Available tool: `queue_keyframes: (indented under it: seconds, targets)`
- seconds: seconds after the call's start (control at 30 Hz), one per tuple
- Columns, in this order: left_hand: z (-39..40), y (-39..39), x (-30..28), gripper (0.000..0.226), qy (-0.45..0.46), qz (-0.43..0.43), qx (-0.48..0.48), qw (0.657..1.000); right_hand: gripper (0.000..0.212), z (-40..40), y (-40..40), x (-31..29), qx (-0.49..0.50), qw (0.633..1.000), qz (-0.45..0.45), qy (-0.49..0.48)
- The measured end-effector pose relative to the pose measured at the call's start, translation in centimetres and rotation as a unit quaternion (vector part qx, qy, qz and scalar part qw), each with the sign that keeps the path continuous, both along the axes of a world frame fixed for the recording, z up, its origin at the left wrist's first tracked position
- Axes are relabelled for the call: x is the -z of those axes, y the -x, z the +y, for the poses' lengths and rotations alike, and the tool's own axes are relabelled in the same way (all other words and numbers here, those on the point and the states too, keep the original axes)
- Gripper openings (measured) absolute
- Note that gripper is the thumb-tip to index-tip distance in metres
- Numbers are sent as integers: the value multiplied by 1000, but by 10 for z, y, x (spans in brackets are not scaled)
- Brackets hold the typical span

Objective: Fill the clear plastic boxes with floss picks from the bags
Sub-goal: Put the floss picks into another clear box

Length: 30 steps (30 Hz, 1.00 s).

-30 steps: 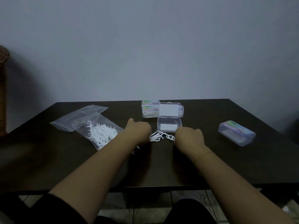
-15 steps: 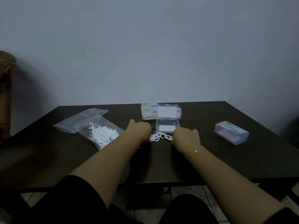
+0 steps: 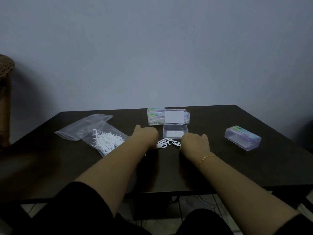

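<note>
Two hands, left hand (image 3: pixel 147 136) and right hand (image 3: pixel 194 144), are curled around loose floss picks (image 3: pixel 167 143) before an open box (image 3: pixel 175 134); what the hidden fingers grip cannot be told.

Both my hands are down on the table (image 3: pixel 237 167), left hand (image 3: pixel 146 136) and right hand (image 3: pixel 194 143) either side of a small cluster of picks (image 3: pixel 166 142), fingers curled at them. Open box (image 3: pixel 175 134) just beyond. Bag (image 3: pixel 103 141) of picks to my left, closed box (image 3: pixel 242 140) off right.
</note>
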<state>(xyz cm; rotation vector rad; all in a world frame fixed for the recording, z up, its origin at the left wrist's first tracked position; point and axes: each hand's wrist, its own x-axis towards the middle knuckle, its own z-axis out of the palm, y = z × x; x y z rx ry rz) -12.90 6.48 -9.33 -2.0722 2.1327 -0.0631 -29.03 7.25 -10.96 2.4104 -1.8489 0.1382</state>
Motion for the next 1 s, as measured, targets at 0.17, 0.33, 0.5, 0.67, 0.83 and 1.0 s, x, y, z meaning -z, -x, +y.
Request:
queue_keyframes:
  seconds: [0.17, 0.33, 0.5, 0.67, 0.83, 1.0]
  targets:
    - [-3, 2, -4, 27, -21, -1, -6, 1000, 20, 1, 1, 1, -10, 1000, 7, 18]
    - [-5, 0, -4, 29, -33, 18, -15, 999, 16, 0, 1, 2, -22, 999, 28, 23]
    - [-3, -8, -4, 29, -28, 66, -20, 997, 12, -6, 2, 0, -30, 1000, 5, -1]
    - [-2, -15, -5, 24, -31, 105, -21, 994, 18, -22, 11, -18, -18, 988, -85, -124]
    - [-1, -28, -8, 21, -44, 145, -32, 988, 10, -28, 22, -42, -72, 948, -207, -229]
    - [-2, -37, -9, 17, -17, 185, -42, 982, 11, -37, 25, -53, -104, 919, -321, -202]
